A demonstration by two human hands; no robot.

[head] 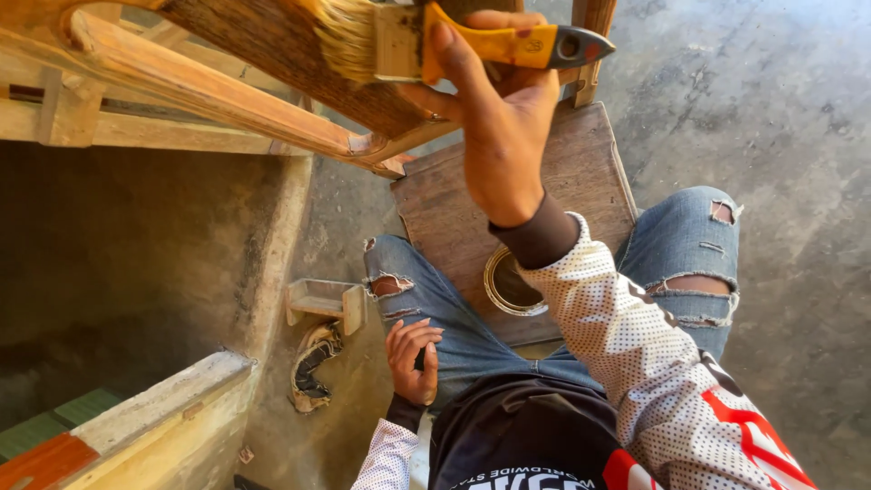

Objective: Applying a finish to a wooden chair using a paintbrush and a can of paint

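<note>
- The wooden frame [227, 91] slants overhead at upper left, raised to arm height, which likely lets its underside be coated.
- The left hand [413, 358] rests on the thigh of the torn jeans [472, 336], fingers loosely curled and holding nothing, seemingly for balance.
- The paintbrush [435, 41] has its bristles touching the frame's dark rail.
- The right hand [499, 127] pinches the yellow handle between thumb and fingers.
- An open tin [508, 286] sits on the wooden board [581, 172] between the knees, close for dipping.

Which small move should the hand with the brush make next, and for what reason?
Probably draw the brush along the dark wooden rail. The right hand holds its yellow handle, and the bristles already lie on the rail. The left hand rests on the thigh.
</note>
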